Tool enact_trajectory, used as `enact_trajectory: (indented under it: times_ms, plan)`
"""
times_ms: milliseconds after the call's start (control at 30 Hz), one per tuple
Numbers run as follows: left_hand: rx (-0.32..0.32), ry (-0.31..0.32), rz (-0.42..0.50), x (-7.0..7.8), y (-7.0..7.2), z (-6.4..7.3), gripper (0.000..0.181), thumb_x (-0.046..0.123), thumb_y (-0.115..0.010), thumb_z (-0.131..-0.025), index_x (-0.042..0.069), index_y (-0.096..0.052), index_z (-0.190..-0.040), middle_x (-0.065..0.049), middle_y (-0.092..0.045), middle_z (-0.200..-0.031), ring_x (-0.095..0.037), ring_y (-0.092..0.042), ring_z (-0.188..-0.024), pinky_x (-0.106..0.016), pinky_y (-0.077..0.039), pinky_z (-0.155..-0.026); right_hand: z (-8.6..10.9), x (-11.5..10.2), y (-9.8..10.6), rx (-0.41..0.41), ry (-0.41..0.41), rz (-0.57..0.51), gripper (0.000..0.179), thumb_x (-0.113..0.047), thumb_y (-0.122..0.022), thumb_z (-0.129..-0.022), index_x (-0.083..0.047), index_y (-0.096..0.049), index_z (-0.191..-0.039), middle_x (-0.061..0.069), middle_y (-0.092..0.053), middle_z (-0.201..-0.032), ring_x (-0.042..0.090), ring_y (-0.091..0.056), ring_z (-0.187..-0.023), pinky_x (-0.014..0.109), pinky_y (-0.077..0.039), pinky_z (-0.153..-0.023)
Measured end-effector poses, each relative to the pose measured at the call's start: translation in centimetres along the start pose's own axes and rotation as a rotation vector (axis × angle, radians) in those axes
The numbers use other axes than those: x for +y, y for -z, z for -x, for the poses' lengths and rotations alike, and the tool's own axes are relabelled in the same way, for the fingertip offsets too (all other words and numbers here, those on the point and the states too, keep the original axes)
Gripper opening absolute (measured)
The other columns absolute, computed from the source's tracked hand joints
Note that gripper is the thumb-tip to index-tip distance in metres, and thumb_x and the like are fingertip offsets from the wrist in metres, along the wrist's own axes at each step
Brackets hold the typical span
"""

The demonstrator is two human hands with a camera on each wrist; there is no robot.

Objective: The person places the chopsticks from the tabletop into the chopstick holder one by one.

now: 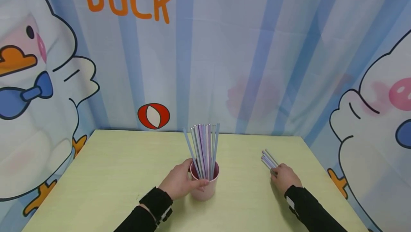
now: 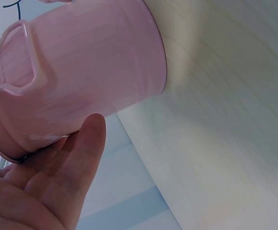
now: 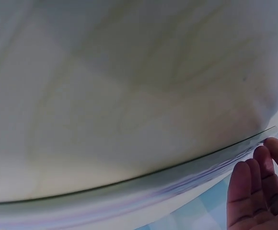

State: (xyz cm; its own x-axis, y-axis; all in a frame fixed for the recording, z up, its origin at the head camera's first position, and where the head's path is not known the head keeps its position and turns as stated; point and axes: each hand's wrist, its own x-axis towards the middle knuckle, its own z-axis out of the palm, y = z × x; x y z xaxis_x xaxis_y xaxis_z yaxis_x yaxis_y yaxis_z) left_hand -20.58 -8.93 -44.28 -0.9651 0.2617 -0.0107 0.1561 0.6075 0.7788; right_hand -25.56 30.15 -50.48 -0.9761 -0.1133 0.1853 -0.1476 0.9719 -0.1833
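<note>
A small pink pail (image 1: 205, 193) stands on the table, filled with upright drinking straws (image 1: 205, 146) in purple, pale blue and clear tones. My left hand (image 1: 179, 182) grips the pail near its rim, thumb on the near side and fingers round the far left. In the left wrist view, those fingers (image 2: 88, 143) lie along the pail's wall, below its small loop handle (image 2: 31, 62). Off to the right, my right hand (image 1: 286, 179) pinches a small bunch of straws (image 1: 267, 157) between thumb and fingers. The bunch points away, over the table, its lower part hidden by the hand.
The pale wood-look table (image 1: 128, 164) ends at a back edge just behind the pail. Behind and on both sides hangs a blue-striped curtain (image 1: 212, 64) printed with cartoon ducks and a red ball.
</note>
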Motion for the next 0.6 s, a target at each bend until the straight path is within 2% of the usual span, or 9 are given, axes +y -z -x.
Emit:
enact_trajectory:
  times_ms: [400, 600]
  plan:
    - [-0.001, -0.006, -0.007, -0.1, 0.0, -0.1, 0.094, 0.062, -0.076, -0.068, 0.011, -0.047, -0.142, -0.009, -0.06, -0.132, -0.028, -0.056, -0.115, -0.06, -0.042, -0.101, 0.2, -0.8, 0.3, -0.007, 0.02, -0.008, 0.021, -0.011, -0.07, -0.085, -0.002, -0.075, -0.103, 0.016, -0.064, -0.092, 0.033, -0.064, -0.081, 0.049, -0.054, -0.072]
    - [-0.001, -0.007, -0.004, -0.1, 0.0, -0.1, 0.095, 0.061, -0.076, -0.068, 0.01, -0.046, -0.142, -0.009, -0.06, -0.133, -0.028, -0.056, -0.115, -0.059, -0.042, -0.101, 0.2, -1.4, 0.5, 0.002, 0.041, 0.0, 0.013, -0.01, -0.072, -0.084, -0.007, -0.075, -0.097, 0.013, -0.069, -0.09, 0.032, -0.066, -0.081, 0.049, -0.055, -0.072]
